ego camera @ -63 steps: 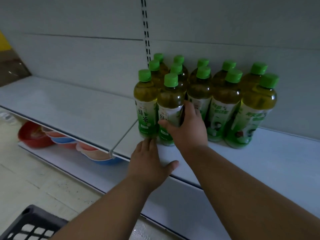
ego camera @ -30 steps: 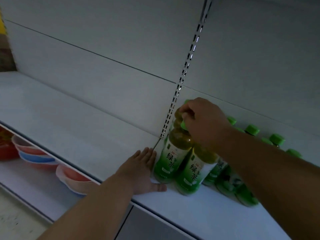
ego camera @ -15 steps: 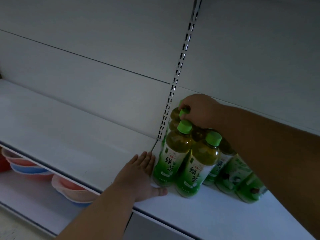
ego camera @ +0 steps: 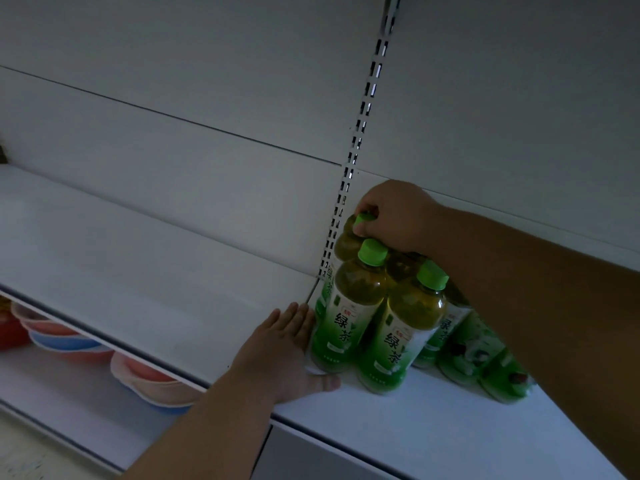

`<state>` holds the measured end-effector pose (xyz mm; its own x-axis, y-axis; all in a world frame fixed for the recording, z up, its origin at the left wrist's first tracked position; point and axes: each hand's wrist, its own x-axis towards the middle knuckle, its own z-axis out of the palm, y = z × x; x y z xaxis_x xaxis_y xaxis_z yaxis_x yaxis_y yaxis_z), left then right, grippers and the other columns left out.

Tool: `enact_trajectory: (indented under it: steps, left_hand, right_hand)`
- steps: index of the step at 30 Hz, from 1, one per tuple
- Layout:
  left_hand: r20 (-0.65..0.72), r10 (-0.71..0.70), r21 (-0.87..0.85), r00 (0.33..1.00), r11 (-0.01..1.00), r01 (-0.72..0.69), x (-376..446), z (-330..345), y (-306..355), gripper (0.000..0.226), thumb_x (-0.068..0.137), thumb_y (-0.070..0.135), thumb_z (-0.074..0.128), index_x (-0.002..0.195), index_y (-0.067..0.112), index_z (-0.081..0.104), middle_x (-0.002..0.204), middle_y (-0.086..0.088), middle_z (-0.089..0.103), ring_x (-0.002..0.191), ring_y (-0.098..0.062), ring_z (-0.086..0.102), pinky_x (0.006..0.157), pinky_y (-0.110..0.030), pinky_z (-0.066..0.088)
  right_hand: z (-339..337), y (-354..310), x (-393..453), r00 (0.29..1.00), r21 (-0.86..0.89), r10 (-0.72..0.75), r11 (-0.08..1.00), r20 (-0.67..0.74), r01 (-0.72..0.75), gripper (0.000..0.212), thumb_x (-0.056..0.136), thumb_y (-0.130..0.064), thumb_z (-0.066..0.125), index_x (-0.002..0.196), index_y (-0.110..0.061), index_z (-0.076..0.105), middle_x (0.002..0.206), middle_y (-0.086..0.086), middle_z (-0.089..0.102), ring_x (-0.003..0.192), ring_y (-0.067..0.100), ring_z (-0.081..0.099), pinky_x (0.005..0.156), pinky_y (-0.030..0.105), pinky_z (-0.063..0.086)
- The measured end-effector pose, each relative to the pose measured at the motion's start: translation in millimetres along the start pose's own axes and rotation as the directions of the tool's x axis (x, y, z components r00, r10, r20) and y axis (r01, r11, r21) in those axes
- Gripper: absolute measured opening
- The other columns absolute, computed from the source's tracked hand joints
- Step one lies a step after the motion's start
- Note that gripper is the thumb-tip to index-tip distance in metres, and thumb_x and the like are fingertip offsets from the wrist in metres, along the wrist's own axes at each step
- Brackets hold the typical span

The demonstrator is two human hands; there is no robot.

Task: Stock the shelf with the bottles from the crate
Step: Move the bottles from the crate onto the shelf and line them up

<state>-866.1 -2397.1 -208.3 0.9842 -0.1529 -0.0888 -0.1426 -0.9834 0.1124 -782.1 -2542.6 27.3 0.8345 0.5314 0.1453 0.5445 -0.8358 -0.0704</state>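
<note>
Your right hand (ego camera: 398, 216) grips the green cap of a back green tea bottle (ego camera: 348, 237), by the shelf's (ego camera: 207, 306) back wall. Your left hand (ego camera: 284, 355) lies flat and open near the front edge, touching the front bottle (ego camera: 346, 317). These full bottles look heavy and slippery, so hold the neck tight.

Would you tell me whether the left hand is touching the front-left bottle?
Touching: the head view shows the left hand flat on the shelf, fingers against the front-left bottle.
</note>
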Motion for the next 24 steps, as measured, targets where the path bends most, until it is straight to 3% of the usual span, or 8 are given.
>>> enact_trajectory:
  steps: [17, 22, 24]
  left_hand:
    - [-0.013, 0.005, -0.026, 1.000, 1.000, -0.006, 0.4, -1.4, -1.0, 0.127, 0.062, 0.101, 0.015, 0.155, 0.021, -0.019, 0.164, 0.002, -0.020, 0.150, -0.013, -0.020, 0.123, -0.036, -0.008]
    - [-0.015, 0.006, -0.028, 1.000, 1.000, -0.006, -0.5, -2.4, -1.0, 0.128, 0.062, 0.101, 0.014, 0.156, 0.021, -0.019, 0.165, 0.001, -0.019, 0.150, -0.014, -0.019, 0.123, -0.036, -0.007]
    - [-0.018, 0.003, -0.031, 1.000, 1.000, -0.004, -1.0, -1.8, -0.5, 0.127, 0.062, 0.101, 0.014, 0.156, 0.021, -0.018, 0.165, 0.002, -0.018, 0.150, -0.013, -0.018, 0.123, -0.035, -0.007]
  right_hand:
    - [-6.3, -2.7, -5.2, 0.997, 0.035, 0.052, 0.998, 0.049, -0.053, 0.040, 0.093, -0.033, 0.069, 0.128, -0.014, 0.066, 0.129, 0.006, 0.061, 0.117, 0.023, 0.055, 0.082, 0.026, 0.036]
    - [-15.0, -3.9, -24.1, 0.997, 0.070, -0.016, 0.997, -0.077, 0.021, 0.030, 0.098, -0.041, 0.058, 0.110, -0.015, 0.067, 0.108, 0.001, 0.065, 0.102, 0.019, 0.059, 0.078, 0.028, 0.040]
    - [-17.0, -8.2, -37.8, 0.998, 0.070, -0.056, 0.996, 0.041, 0.053, 0.033, 0.095, -0.049, 0.059, 0.110, -0.019, 0.065, 0.107, -0.003, 0.062, 0.097, 0.014, 0.057, 0.077, 0.030, 0.045]
